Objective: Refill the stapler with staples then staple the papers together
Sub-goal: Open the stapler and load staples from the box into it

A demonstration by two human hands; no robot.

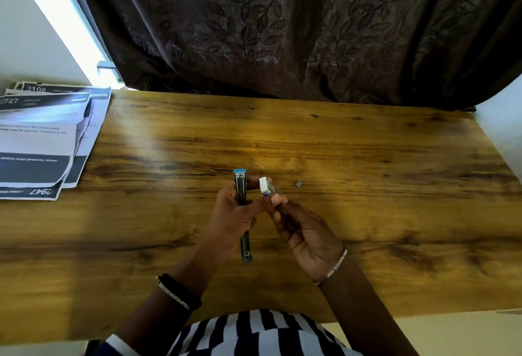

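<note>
- Left hand (234,214) gripped the opened stapler (242,203), right hand (299,225) pinched the staple box (267,185).
- Person should've kept the channel level and slid a strip in gently.

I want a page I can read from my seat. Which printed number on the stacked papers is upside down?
The 2947, on the sheet edge of the papers nearest the person. The 3108 and the partly cut-off 727 at the far end read upright.
</note>
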